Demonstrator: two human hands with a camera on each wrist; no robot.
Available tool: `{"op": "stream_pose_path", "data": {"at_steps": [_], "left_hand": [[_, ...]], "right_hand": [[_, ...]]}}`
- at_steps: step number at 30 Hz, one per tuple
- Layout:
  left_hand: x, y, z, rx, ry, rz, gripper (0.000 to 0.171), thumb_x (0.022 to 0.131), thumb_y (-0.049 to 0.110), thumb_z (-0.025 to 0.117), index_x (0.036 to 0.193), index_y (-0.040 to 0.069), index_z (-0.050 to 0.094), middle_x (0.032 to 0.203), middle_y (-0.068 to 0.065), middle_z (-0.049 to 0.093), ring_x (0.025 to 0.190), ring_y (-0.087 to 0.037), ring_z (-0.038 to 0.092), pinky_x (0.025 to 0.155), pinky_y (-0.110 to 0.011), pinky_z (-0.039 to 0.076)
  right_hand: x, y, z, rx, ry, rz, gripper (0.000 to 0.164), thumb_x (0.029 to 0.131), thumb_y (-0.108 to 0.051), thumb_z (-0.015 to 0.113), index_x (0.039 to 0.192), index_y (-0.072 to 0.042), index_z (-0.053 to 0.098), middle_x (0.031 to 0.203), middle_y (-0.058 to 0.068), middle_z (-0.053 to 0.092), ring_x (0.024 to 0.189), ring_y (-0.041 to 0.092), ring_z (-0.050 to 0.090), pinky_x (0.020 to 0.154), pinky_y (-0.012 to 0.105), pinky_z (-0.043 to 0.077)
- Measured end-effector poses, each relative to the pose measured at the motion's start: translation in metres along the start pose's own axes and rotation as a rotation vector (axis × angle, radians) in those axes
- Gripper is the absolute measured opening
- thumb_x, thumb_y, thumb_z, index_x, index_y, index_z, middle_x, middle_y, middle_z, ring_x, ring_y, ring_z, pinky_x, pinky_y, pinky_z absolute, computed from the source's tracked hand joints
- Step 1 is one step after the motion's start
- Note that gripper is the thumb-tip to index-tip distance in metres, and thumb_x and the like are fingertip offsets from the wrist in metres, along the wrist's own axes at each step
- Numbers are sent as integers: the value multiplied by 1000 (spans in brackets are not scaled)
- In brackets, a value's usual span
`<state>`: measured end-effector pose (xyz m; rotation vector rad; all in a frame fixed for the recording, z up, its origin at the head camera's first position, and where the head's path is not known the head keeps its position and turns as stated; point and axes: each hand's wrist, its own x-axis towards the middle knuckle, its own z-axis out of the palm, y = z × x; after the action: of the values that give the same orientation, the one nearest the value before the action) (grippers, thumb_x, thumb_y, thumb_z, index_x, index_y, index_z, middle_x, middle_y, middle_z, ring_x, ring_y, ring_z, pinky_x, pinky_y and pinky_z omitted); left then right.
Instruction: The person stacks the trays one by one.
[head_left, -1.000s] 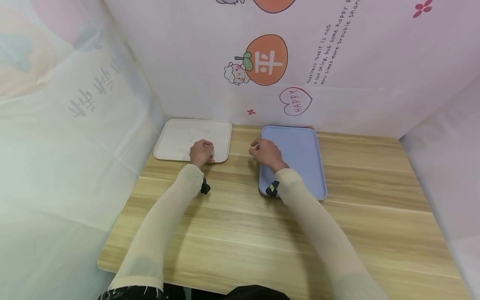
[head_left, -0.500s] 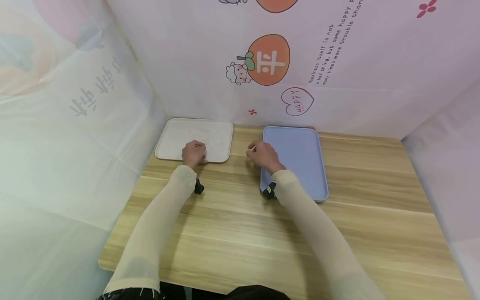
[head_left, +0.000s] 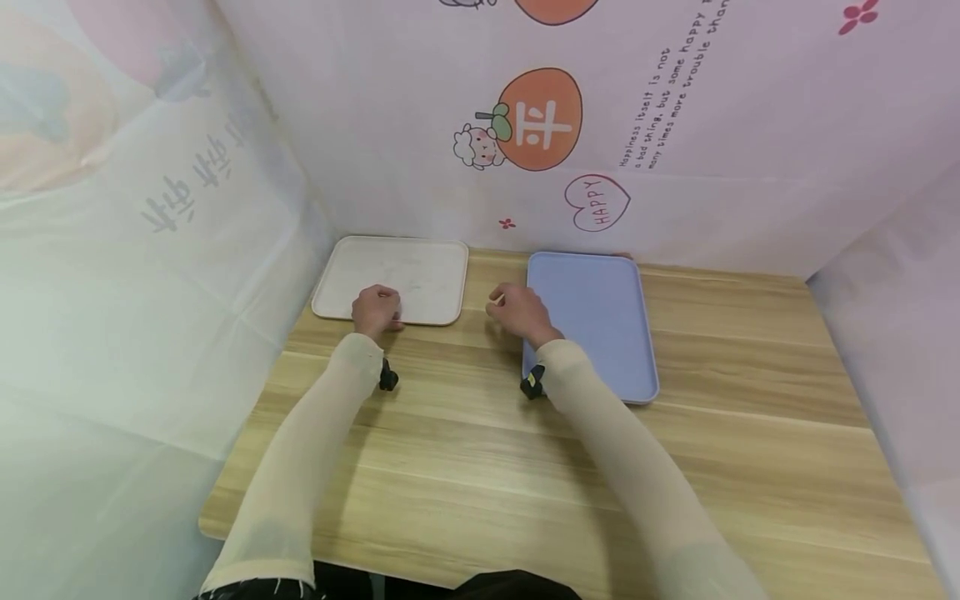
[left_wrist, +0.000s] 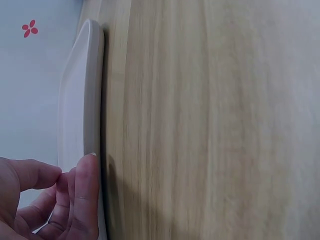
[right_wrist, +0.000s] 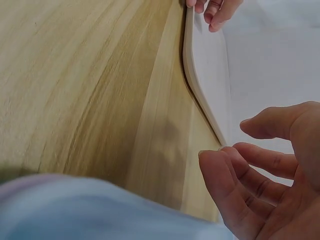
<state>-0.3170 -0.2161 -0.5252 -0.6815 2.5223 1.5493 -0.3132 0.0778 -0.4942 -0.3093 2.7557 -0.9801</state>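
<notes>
Layout: white, shallow, rounded-corner rectangular tray [head_left: 431, 279] lies flat near the back of the wood-grain tabletop [head_left: 450, 442], long side running across. Light-blue, shallow, rounded-corner rectangular tray [head_left: 600, 325] lies flat to its right, long side running toward the person, a strip of bare wood between the two.

Left hand [head_left: 375, 310]: at the near rim of the white tray; fingers loosely curled, thumb tip close to or against them, no item seen between. Contact with the rim cannot be told.

Right hand [head_left: 517, 311]: above the wood strip and the left edge of the blue tray; fingers bent and slack, a gap between thumb and fingers, nothing held.

Risks, judged:
1. White tray sliding or tipping. Cause: fingers so near its rim; a careless drag could catch the edge. It has little room behind before the pale printed fabric sheet [head_left: 690, 221].
2. Blue tray shifting or rotating. Cause: the right cream sleeve [head_left: 637, 442] and small black wrist unit [head_left: 533, 382] pass over its near-left part; a low withdrawal could snag the raised rim.
3. Slipped grip. Cause: low rims offer little to hold, and neither hand appears to have a purchase.
</notes>
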Motion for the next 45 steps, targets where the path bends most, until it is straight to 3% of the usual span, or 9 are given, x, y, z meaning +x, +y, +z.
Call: {"op": "stream_pose_path", "data": {"at_steps": [8,14,23,33,40,45], "left_hand": [[0,-7,-11,-14,19,-2,35,108,21,55,136,6,70,107,-17,72,56,-12,72,58,-25,67],[-2,-6,-18,31,38,-6,37,110,26,53,138,7,70,109,-14,70,57,-12,72,58,-22,65],[-3,-8,-26,50,53,-22,38,108,27,54,137,8,70,117,-14,70,58,-13,73,61,-22,65],[1,-18,-36,34,45,-38,40,105,25,54,138,6,69,136,-21,69,57,-9,72,64,-21,63],[0,-23,-42,62,69,-37,40,105,24,54,138,6,69,128,-22,74,62,-9,75,67,-20,64],[-4,-26,-43,76,78,-37,38,106,22,55,136,5,70,123,-19,75,63,-8,73,63,-20,65]], "right_hand": [[-1,-5,6,17,-25,5,35,106,-24,63,135,-6,71,124,15,77,79,21,74,82,42,66],[0,-8,11,12,-41,11,35,106,-22,62,135,-6,71,121,15,78,64,16,69,77,39,64],[5,-8,17,-28,-53,13,34,105,-24,63,133,-6,71,123,15,78,70,18,72,89,43,65],[6,-11,20,-20,-69,22,35,105,-23,63,134,-5,71,126,15,78,80,22,75,90,44,66],[10,-7,27,-43,-68,19,35,107,-26,62,134,-7,72,128,13,78,98,26,73,91,44,65],[11,-6,31,-42,-63,15,34,107,-27,63,133,-7,73,126,13,78,84,23,73,85,42,65]]}}
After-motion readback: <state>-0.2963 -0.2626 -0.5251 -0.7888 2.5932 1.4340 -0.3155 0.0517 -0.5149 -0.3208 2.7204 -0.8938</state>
